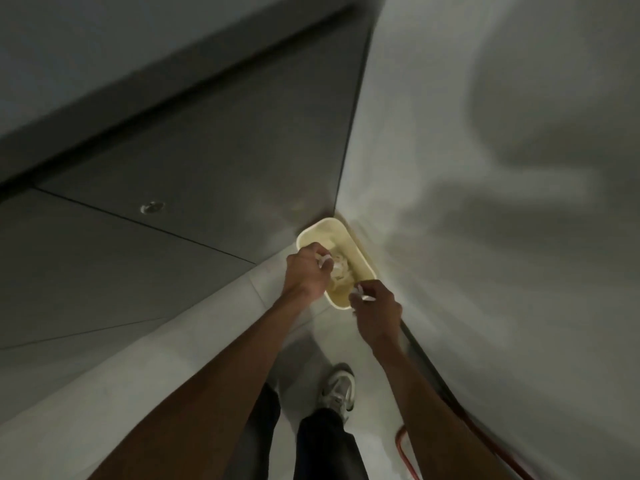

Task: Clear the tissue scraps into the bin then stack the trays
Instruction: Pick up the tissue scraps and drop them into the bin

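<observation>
A pale yellow bin (360,258) stands on the floor in the corner where a grey wall panel meets a white wall. White tissue scraps (341,271) lie inside it. My left hand (306,270) hovers over the bin's left rim, fingers closed around white tissue scraps that poke out at its fingertips. My right hand (375,311) sits at the bin's near end and pinches a small white tissue scrap (362,294). No trays are in view.
A grey panelled wall (207,168) rises on the left, a white wall (485,168) on the right. A red cable (460,420) runs along the white wall's base. My shoe (337,388) and dark trouser legs stand on the light floor below.
</observation>
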Action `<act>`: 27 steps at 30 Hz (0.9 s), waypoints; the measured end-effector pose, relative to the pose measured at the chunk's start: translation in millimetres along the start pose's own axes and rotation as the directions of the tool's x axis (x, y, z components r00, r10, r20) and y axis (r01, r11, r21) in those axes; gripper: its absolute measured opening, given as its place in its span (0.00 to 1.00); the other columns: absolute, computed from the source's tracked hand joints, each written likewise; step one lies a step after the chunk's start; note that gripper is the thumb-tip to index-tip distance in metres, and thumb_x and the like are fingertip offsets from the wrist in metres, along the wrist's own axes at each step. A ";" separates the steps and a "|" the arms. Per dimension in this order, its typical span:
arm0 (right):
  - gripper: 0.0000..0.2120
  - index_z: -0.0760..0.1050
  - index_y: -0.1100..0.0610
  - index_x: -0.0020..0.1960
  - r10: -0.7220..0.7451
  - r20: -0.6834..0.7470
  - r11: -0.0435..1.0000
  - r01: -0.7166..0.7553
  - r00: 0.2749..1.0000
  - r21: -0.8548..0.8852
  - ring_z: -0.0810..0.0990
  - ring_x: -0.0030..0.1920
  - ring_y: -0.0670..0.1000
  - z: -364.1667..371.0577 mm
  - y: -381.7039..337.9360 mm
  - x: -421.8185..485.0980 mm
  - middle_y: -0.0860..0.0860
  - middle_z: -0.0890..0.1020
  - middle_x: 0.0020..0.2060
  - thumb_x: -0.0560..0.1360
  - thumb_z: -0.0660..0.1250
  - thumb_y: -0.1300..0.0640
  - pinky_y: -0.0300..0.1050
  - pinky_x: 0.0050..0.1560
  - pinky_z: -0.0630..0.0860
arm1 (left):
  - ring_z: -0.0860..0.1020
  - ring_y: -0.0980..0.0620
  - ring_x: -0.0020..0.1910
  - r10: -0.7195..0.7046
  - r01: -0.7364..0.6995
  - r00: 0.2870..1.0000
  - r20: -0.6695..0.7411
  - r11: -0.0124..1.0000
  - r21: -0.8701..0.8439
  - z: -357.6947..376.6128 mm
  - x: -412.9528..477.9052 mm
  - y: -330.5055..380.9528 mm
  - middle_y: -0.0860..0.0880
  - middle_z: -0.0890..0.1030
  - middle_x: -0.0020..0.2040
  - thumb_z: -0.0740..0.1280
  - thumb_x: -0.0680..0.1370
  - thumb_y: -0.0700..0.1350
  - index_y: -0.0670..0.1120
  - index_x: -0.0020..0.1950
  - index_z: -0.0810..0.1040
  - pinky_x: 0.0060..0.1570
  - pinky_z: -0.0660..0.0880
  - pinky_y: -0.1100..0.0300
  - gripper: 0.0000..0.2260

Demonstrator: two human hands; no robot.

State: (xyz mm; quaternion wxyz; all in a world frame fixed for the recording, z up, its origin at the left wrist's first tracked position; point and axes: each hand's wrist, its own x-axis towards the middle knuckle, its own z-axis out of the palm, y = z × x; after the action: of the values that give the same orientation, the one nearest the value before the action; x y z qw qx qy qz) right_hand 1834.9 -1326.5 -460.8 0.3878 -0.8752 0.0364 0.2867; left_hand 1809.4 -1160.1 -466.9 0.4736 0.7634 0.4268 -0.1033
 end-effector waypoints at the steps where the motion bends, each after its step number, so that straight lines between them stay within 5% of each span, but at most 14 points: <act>1: 0.07 0.83 0.50 0.56 -0.016 0.006 1.000 0.016 1.000 -0.020 0.85 0.45 0.50 8.2 4.4 10.7 0.46 0.86 0.47 0.79 0.73 0.52 0.44 0.45 0.83 | 0.84 0.46 0.47 -0.004 0.005 1.000 -0.015 0.999 0.035 6.1 8.4 1.4 0.45 0.84 0.49 0.68 0.77 0.53 0.56 0.49 0.81 0.49 0.82 0.58 0.04; 3: 0.08 0.82 0.53 0.59 -0.042 0.018 0.996 0.043 0.999 -0.074 0.81 0.47 0.50 20.9 9.7 30.5 0.49 0.85 0.49 0.81 0.72 0.53 0.36 0.43 0.75 | 0.81 0.48 0.45 -0.021 0.022 1.000 -0.022 0.997 0.074 17.4 24.7 2.2 0.45 0.84 0.53 0.67 0.81 0.48 0.50 0.54 0.82 0.45 0.72 0.67 0.06; 6: 0.12 0.81 0.53 0.63 -0.034 0.052 0.988 0.041 0.998 -0.152 0.84 0.53 0.54 33.8 16.0 56.8 0.51 0.86 0.57 0.80 0.72 0.53 0.40 0.54 0.76 | 0.79 0.46 0.54 -0.026 0.026 1.000 0.003 0.991 0.131 34.8 51.6 -6.0 0.45 0.81 0.62 0.65 0.82 0.47 0.48 0.61 0.80 0.46 0.66 0.68 0.10; 11: 0.22 0.77 0.50 0.72 -0.004 0.147 0.963 0.044 0.989 -0.267 0.82 0.64 0.57 33.8 18.3 69.1 0.53 0.83 0.66 0.78 0.73 0.57 0.47 0.67 0.76 | 0.74 0.46 0.71 -0.052 0.036 0.995 0.087 0.983 0.181 40.3 68.6 -14.7 0.47 0.74 0.74 0.68 0.81 0.51 0.52 0.77 0.68 0.65 0.68 0.61 0.25; 22: 0.13 0.82 0.46 0.66 -0.109 0.077 0.983 0.119 0.991 -0.138 0.84 0.61 0.52 -20.1 -37.5 -16.1 0.50 0.84 0.65 0.82 0.69 0.52 0.50 0.63 0.82 | 0.77 0.47 0.66 0.050 -0.049 0.999 -0.009 0.996 0.079 -40.1 -31.1 8.1 0.48 0.81 0.63 0.70 0.81 0.48 0.55 0.69 0.73 0.63 0.79 0.51 0.18; 27: 0.11 0.83 0.44 0.63 -0.219 0.068 0.970 0.225 0.973 -0.089 0.86 0.57 0.47 -70.1 -102.4 -80.8 0.47 0.86 0.61 0.82 0.69 0.53 0.25 0.50 0.75 | 0.77 0.52 0.65 0.102 -0.101 0.989 -0.103 0.995 0.015 -107.8 -117.0 45.1 0.53 0.81 0.61 0.70 0.81 0.47 0.57 0.68 0.73 0.60 0.77 0.59 0.17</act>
State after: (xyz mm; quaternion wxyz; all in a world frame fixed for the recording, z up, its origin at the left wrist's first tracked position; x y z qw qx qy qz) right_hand 1830.1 -1317.0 -313.1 0.3758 -0.8828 -0.0869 0.2681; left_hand 1744.8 -1145.8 -315.4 0.4517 0.7908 0.4110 -0.0414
